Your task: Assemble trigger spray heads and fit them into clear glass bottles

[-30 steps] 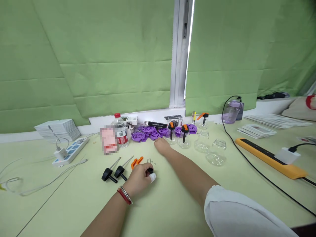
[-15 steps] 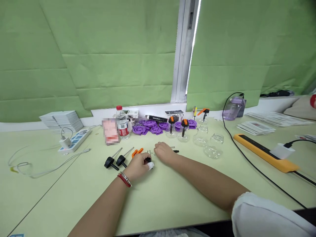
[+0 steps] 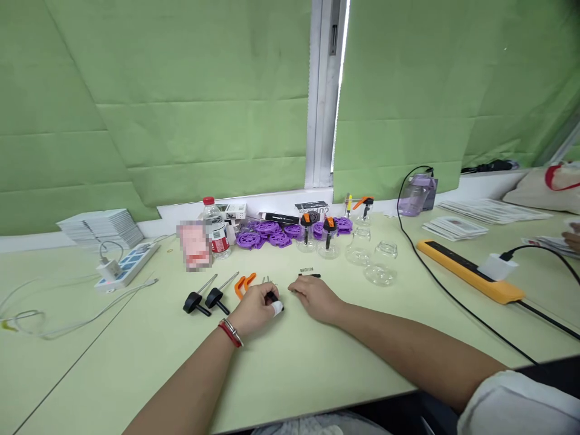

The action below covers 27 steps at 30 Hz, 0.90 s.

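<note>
My left hand (image 3: 254, 309), a white wrap on its thumb, is closed on a small black plastic part (image 3: 273, 296) just above the table. To its right, my right hand (image 3: 318, 297) has thumb and fingertips pinched together; a tiny piece seems to be between them, too small to name. Behind my right hand lie a coil spring (image 3: 307, 270) and a thin black piece (image 3: 312, 275). Two orange levers (image 3: 244, 284) and small metal pins (image 3: 266, 279) lie beyond my left hand. Left of it are two black knobs with metal rods (image 3: 194, 302).
Purple plastic parts (image 3: 267, 232) are piled at the back, beside a water bottle (image 3: 217, 232). Glass jars with orange-and-black tops (image 3: 329, 238) and bare glass jars (image 3: 380, 272) stand to the right. An orange power strip (image 3: 471, 272) trails a black cable. Another person's hand (image 3: 573, 237) shows far right.
My right hand has drawn back toward me and right, its fingertips now pinched, uncovering the spring and black piece. My left hand keeps its black part. The view has shifted slightly right.
</note>
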Each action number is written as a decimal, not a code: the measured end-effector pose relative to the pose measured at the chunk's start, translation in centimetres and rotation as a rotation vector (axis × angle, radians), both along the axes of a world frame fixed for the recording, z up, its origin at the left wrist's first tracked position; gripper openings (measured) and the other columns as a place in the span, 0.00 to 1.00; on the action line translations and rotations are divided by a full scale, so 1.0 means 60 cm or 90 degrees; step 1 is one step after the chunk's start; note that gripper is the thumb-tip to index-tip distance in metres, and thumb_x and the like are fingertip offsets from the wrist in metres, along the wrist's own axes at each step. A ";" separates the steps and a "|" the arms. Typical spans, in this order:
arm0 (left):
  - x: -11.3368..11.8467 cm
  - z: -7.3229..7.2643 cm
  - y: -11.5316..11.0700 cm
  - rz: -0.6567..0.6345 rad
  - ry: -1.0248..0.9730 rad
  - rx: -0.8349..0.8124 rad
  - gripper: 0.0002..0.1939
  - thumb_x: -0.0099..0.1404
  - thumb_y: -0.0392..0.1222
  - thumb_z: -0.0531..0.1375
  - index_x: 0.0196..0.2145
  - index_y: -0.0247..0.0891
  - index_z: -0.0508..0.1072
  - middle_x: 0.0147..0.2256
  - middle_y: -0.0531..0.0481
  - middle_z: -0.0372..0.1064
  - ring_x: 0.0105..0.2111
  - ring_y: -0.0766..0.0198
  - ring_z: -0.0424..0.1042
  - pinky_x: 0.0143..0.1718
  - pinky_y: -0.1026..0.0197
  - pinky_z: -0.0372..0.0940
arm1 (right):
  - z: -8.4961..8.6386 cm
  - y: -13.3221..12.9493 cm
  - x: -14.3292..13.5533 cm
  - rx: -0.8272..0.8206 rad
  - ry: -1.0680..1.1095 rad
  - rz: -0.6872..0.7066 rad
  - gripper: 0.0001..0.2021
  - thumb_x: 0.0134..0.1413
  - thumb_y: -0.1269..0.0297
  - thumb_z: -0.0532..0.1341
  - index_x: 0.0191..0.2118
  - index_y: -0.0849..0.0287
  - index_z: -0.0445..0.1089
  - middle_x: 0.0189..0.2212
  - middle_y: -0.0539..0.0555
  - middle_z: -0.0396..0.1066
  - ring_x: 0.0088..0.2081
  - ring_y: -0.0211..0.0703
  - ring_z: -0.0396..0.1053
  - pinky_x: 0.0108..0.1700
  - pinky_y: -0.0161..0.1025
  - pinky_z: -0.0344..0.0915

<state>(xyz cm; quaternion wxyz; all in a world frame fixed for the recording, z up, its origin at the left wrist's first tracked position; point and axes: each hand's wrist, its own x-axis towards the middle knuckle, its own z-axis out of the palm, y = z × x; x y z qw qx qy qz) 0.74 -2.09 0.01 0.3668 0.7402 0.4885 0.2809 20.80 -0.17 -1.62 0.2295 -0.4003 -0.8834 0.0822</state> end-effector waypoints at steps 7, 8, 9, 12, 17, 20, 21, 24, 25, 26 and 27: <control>0.019 0.003 0.002 0.049 -0.008 -0.049 0.05 0.46 0.36 0.59 0.23 0.36 0.66 0.18 0.58 0.57 0.19 0.72 0.54 0.21 0.68 0.50 | -0.026 -0.002 0.032 -0.100 0.226 -0.038 0.09 0.54 0.73 0.53 0.39 0.58 0.67 0.31 0.52 0.69 0.31 0.38 0.65 0.36 0.36 0.62; 0.022 0.004 0.002 0.057 -0.010 -0.053 0.05 0.45 0.35 0.59 0.23 0.36 0.66 0.18 0.58 0.56 0.19 0.72 0.54 0.20 0.68 0.50 | -0.027 -0.002 0.034 -0.103 0.236 -0.030 0.09 0.53 0.73 0.53 0.39 0.58 0.67 0.30 0.51 0.68 0.31 0.38 0.65 0.36 0.36 0.62; 0.025 0.005 0.001 0.064 -0.013 -0.056 0.05 0.44 0.35 0.59 0.23 0.36 0.66 0.18 0.59 0.56 0.19 0.72 0.54 0.20 0.68 0.49 | -0.028 -0.003 0.036 -0.104 0.246 -0.024 0.09 0.53 0.73 0.53 0.39 0.58 0.67 0.30 0.51 0.68 0.31 0.38 0.65 0.36 0.36 0.62; 0.033 0.002 0.001 0.072 -0.025 -0.055 0.05 0.44 0.34 0.58 0.23 0.36 0.67 0.17 0.59 0.54 0.18 0.73 0.52 0.20 0.68 0.48 | -0.031 -0.004 0.036 -0.117 0.288 -0.026 0.09 0.53 0.72 0.53 0.39 0.58 0.67 0.30 0.51 0.68 0.31 0.38 0.65 0.36 0.37 0.62; 0.036 -0.014 0.004 0.060 -0.038 -0.032 0.04 0.46 0.37 0.59 0.23 0.36 0.66 0.19 0.59 0.54 0.19 0.73 0.52 0.21 0.68 0.47 | -0.039 0.004 0.038 -0.202 0.435 -0.069 0.10 0.51 0.70 0.54 0.40 0.60 0.66 0.29 0.51 0.67 0.31 0.37 0.66 0.37 0.37 0.63; 0.034 -0.021 0.007 0.050 -0.045 -0.025 0.06 0.49 0.39 0.59 0.24 0.36 0.65 0.21 0.58 0.53 0.21 0.72 0.52 0.22 0.67 0.48 | -0.040 0.012 0.048 -0.266 0.433 -0.151 0.09 0.48 0.71 0.54 0.37 0.61 0.67 0.26 0.50 0.66 0.28 0.36 0.64 0.32 0.34 0.62; 0.033 -0.023 0.007 0.046 -0.047 -0.025 0.06 0.49 0.40 0.59 0.25 0.36 0.65 0.21 0.58 0.53 0.21 0.72 0.52 0.22 0.67 0.48 | -0.038 0.014 0.052 -0.276 0.400 -0.177 0.09 0.46 0.72 0.55 0.35 0.61 0.67 0.25 0.49 0.66 0.27 0.36 0.64 0.30 0.34 0.61; 0.033 -0.024 0.006 0.032 -0.047 -0.028 0.07 0.51 0.41 0.59 0.25 0.36 0.64 0.22 0.58 0.53 0.22 0.72 0.52 0.23 0.67 0.49 | -0.026 0.012 0.059 -0.275 0.280 -0.213 0.07 0.44 0.73 0.57 0.32 0.62 0.69 0.23 0.49 0.67 0.24 0.36 0.63 0.28 0.33 0.59; 0.032 -0.024 0.005 0.030 -0.046 -0.028 0.08 0.52 0.42 0.59 0.26 0.36 0.64 0.22 0.58 0.53 0.22 0.71 0.52 0.23 0.67 0.49 | -0.021 0.011 0.060 -0.267 0.243 -0.216 0.06 0.44 0.72 0.57 0.31 0.61 0.69 0.23 0.50 0.67 0.24 0.36 0.63 0.28 0.33 0.58; 0.032 -0.024 0.004 0.028 -0.043 -0.027 0.08 0.52 0.42 0.59 0.26 0.37 0.64 0.22 0.58 0.53 0.22 0.71 0.53 0.23 0.67 0.49 | -0.017 0.008 0.059 -0.258 0.209 -0.218 0.06 0.45 0.71 0.57 0.31 0.61 0.70 0.23 0.50 0.68 0.24 0.36 0.63 0.28 0.33 0.57; 0.032 -0.024 0.003 0.025 -0.040 -0.022 0.08 0.53 0.42 0.58 0.27 0.37 0.63 0.22 0.58 0.53 0.23 0.71 0.53 0.24 0.67 0.50 | -0.013 0.006 0.058 -0.247 0.176 -0.221 0.05 0.46 0.70 0.57 0.31 0.61 0.70 0.22 0.50 0.68 0.24 0.36 0.63 0.27 0.33 0.56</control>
